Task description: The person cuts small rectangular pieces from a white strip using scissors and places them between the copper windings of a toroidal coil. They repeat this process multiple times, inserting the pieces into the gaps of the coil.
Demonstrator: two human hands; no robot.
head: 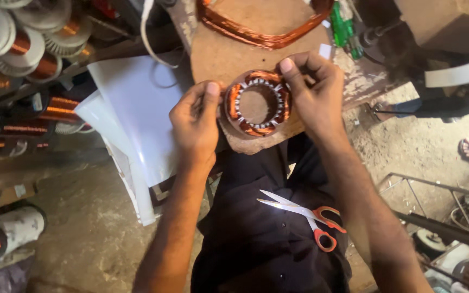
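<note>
Two bare hands grip a motor stator (257, 103) wound with copper wire, at the near edge of a worn wooden board (229, 51).

Left hand (195, 122) pinches the ring's rim at nine o'clock, thumb on top; right hand (315, 92) closes on it at three o'clock, forefinger pressing the windings. At twelve o'clock lies a loose copper wire coil (261, 35). Red-handled scissors (305, 217) rest on the dark-clothed lap at six o'clock. White sheets (139, 108) hang at nine o'clock, with copper wire spools (23, 43) beyond at ten.
</note>
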